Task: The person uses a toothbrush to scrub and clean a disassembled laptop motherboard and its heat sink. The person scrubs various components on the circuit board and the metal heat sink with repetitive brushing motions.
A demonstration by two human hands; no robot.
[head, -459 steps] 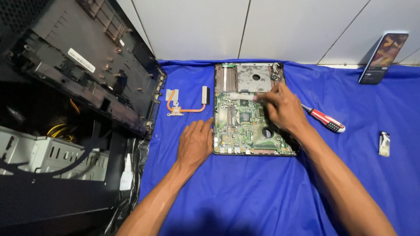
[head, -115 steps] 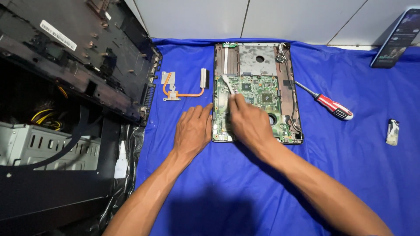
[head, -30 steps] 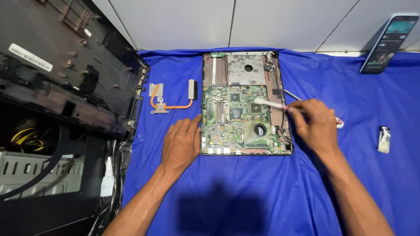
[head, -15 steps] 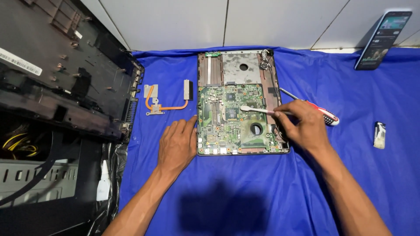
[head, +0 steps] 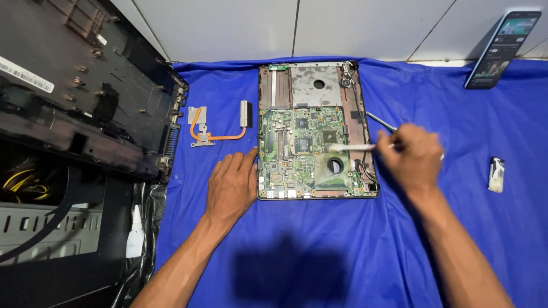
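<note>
Item 1: your right hand grasps a white brush, axis level, bristles pointing left over the motherboard; your left hand lies released, flat beside its left edge

- Your right hand moved off the green board to its right edge, now blurred, holding a white brush tip over the board.
- Your left hand slid slightly left, beside the board's edge.
- Screwdriver handle now hidden under your right hand.
</note>
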